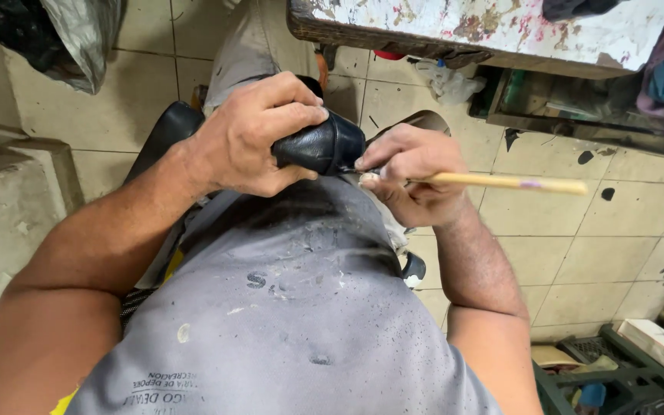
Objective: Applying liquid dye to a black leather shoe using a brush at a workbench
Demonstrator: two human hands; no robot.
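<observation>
Your left hand point(251, 134) clamps its grip around the black leather shoe point(323, 144) above your lap (grey apron point(293, 300) beneath), while your right hand point(413, 173) pinches a wooden-handled brush point(501, 182) against it.

The left hand point(251, 134) grips a black leather shoe point(320, 144) (toe end showing); the right hand point(413, 173) holds a wooden-handled brush point(501, 182) against it, above the tiled floor point(578, 230).

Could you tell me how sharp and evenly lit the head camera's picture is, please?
Head view: the left hand, black shoe and right hand are sharp; soft even light, slight sheen on the leather; wide-angle bending stretches the arms at the edges; the brush handle is crisp.
</observation>
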